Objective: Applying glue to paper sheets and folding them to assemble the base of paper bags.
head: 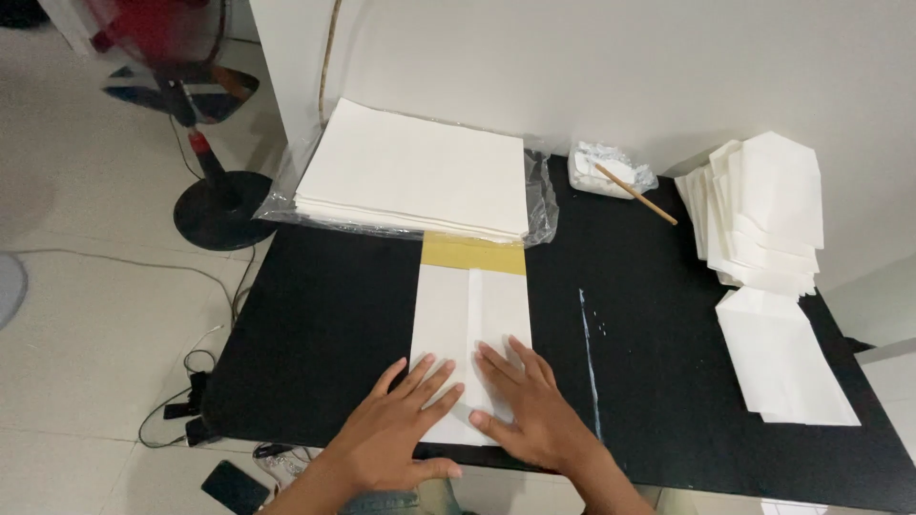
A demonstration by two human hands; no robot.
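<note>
A folded white paper sheet (468,315) lies lengthwise on the black table (324,315), its two sides folded in to meet along a middle seam. A tan cardboard strip (474,255) shows at its far end. My left hand (396,429) lies flat, fingers spread, on the near left part of the paper. My right hand (525,405) presses flat on the near right part, beside the seam. Neither hand grips anything.
A thick stack of white sheets (415,172) rests on clear plastic at the back. A small tub of white paste with a wooden stick (611,172) stands behind right. Folded white envelopes (763,210) and flat ones (787,358) pile at the right. A standing fan (205,191) is on the floor left.
</note>
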